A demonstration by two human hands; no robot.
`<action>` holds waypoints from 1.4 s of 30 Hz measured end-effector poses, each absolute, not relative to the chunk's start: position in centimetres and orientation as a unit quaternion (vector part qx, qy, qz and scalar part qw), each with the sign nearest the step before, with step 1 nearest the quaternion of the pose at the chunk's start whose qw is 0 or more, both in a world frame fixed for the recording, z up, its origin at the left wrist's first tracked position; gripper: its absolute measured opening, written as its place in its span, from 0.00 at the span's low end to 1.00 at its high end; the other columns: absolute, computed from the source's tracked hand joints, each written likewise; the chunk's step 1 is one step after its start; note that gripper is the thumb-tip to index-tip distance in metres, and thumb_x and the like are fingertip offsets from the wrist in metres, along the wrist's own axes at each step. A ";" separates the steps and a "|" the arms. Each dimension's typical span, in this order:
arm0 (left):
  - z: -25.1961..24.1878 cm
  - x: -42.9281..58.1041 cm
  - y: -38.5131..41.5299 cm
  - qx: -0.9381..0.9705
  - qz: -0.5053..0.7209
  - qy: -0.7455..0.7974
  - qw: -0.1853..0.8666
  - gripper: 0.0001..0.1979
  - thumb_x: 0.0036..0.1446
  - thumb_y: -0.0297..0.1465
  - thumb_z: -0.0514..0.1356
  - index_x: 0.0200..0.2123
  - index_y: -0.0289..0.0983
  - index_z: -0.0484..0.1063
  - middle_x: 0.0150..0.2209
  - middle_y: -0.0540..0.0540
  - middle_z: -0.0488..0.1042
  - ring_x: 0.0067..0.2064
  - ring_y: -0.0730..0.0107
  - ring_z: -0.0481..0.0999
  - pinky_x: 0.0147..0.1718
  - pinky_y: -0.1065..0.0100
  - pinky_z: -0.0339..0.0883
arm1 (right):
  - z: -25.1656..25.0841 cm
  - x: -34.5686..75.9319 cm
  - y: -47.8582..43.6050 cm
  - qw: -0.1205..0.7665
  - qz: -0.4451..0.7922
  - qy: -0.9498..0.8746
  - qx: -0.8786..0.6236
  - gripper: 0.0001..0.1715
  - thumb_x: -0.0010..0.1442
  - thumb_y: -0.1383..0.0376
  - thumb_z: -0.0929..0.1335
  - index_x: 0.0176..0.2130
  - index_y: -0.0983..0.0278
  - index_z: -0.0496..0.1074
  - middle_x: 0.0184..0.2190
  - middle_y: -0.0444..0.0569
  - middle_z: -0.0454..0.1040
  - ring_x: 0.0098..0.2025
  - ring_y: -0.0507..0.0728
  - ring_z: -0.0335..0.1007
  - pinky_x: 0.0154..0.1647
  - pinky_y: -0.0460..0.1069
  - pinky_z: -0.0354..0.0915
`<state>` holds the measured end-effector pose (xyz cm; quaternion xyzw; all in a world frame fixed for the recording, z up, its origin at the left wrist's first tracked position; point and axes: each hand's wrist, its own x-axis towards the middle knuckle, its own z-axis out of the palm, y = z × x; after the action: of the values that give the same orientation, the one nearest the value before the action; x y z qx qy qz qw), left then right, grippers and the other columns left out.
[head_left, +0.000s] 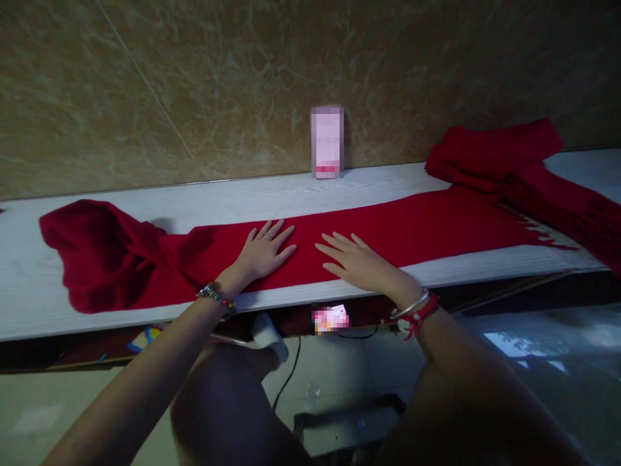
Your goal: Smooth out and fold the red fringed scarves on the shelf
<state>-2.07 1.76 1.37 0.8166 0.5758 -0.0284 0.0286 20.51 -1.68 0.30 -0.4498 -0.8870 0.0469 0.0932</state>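
Observation:
A long red scarf (412, 226) lies stretched lengthwise over a narrow white wooden tabletop. Its left part is bunched and twisted into folds, while the middle is spread flat. White-tipped fringe shows at the right end. My left hand (264, 251) rests flat on the scarf with fingers spread, just left of centre. Facing it across a small gap, my right hand (356, 259) also lies palm down on the cloth, fingers outstretched. Neither hand grips the fabric. More red fabric (485, 152) is heaped at the right, partly over the scarf, with a fringed length trailing toward the table's front edge.
Against the marbled wall (218, 84) leans a phone-like upright rectangle (327, 142), its face blurred. The white tabletop (272, 188) runs along the wall. Under its front edge is a dark shelf with a blurred pink item (331, 318). A black cable (290, 375) hangs below, near my legs.

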 end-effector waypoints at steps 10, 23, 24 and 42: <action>2.0 1.6 4.2 0.841 -0.023 0.537 0.058 0.28 0.64 0.44 0.44 0.65 0.42 0.52 0.68 0.40 0.43 0.68 0.49 0.42 0.60 0.43 0.45 | 2.3 24.1 -1.9 0.132 0.062 -0.922 -0.358 0.13 0.61 0.66 0.65 0.44 0.62 0.77 0.45 0.50 0.78 0.49 0.56 0.72 0.55 0.54 0.64; 1.4 1.5 0.5 0.908 0.006 0.409 0.092 0.27 0.62 0.45 0.48 0.61 0.41 0.59 0.66 0.40 0.51 0.66 0.52 0.49 0.60 0.46 0.49 | 2.2 24.3 -3.8 0.103 -0.039 -0.931 -0.348 0.11 0.60 0.70 0.66 0.39 0.64 0.77 0.42 0.50 0.78 0.43 0.56 0.73 0.44 0.50 0.69; 1.5 1.6 0.2 0.917 0.012 0.386 0.099 0.27 0.62 0.45 0.49 0.61 0.40 0.60 0.66 0.40 0.53 0.66 0.53 0.51 0.60 0.47 0.50 | 2.2 24.4 -3.9 0.105 -0.046 -0.931 -0.347 0.11 0.60 0.70 0.66 0.39 0.64 0.77 0.41 0.51 0.78 0.43 0.56 0.73 0.43 0.50 0.69; 2.0 2.6 0.0 0.941 0.066 0.320 0.086 0.23 0.60 0.42 0.54 0.55 0.36 0.67 0.60 0.38 0.65 0.60 0.56 0.63 0.57 0.53 0.59 | 3.3 24.1 -4.6 0.046 -0.056 -0.910 -0.408 0.14 0.59 0.76 0.63 0.41 0.68 0.75 0.42 0.55 0.77 0.42 0.58 0.72 0.42 0.51 0.67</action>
<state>2.59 -0.02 1.98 0.9412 0.3200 0.0661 0.0862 24.12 -4.61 3.33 -0.4077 -0.9102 -0.0555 0.0465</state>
